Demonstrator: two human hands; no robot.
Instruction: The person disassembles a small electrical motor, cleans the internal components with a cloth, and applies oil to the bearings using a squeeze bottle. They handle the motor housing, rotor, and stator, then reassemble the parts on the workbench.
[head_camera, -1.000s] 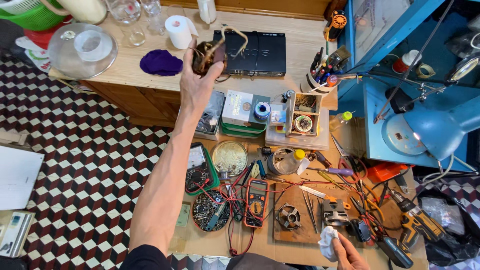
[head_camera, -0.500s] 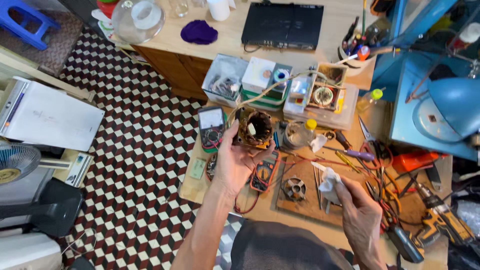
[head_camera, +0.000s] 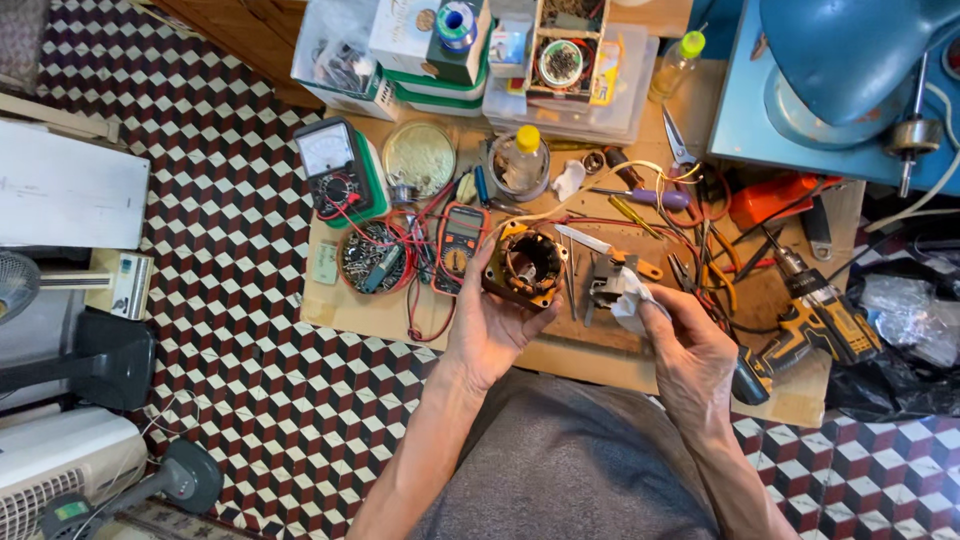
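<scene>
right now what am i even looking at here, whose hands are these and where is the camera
The single view comes from a camera worn on a person's head, looking down at their own two bare hands over a cluttered wooden workbench. The left hand holds a round motor stator, a metal ring with copper windings. The right hand holds a crumpled white cloth. On the bench lie an orange multimeter, an analogue meter, a bowl of small parts, a yellow cordless drill and loose wires and screwdrivers.
</scene>
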